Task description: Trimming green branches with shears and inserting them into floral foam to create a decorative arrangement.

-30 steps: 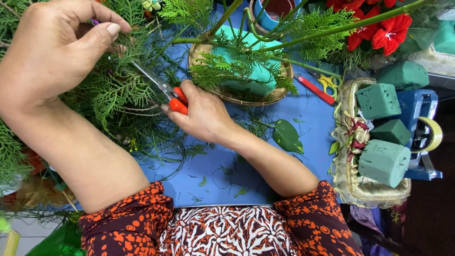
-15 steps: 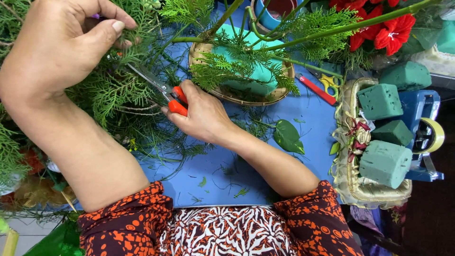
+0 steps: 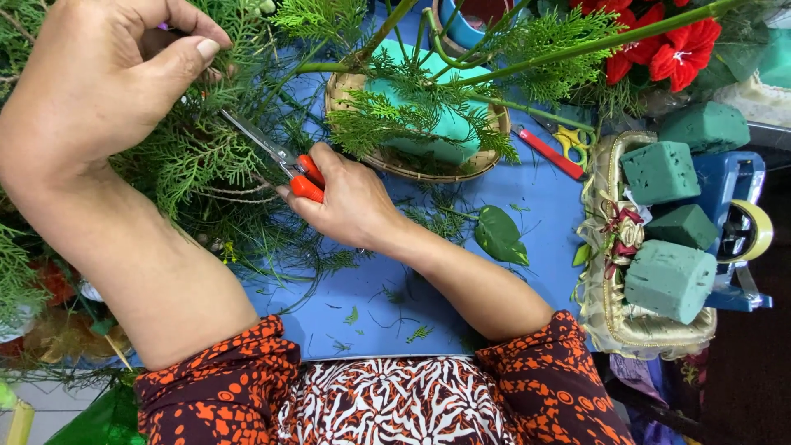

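My left hand [image 3: 99, 91] is raised at the upper left, its fingers pinched on a sprig of green cypress-like foliage [image 3: 194, 156]. My right hand [image 3: 350, 202] grips the orange handles of a pair of scissors [image 3: 276, 156], whose metal blades point up and left into the same foliage. Just past my right hand stands a woven basket [image 3: 486, 161] holding a teal foam block [image 3: 445, 124] with green sprigs stuck in it. All of this lies on a blue table [image 3: 395, 297].
A loose dark green leaf [image 3: 500, 236] lies right of my right wrist. A gold-trimmed basket [image 3: 610, 313] with green floral foam blocks [image 3: 669, 280] stands at right, beside a blue tape dispenser [image 3: 737, 231]. Red flowers [image 3: 659, 49], a red-handled cutter [image 3: 548, 154] and small yellow scissors [image 3: 570, 138] lie behind.
My left hand has shifted slightly with the sprig. The right hand and scissors stay in nearly the same place among the foliage.
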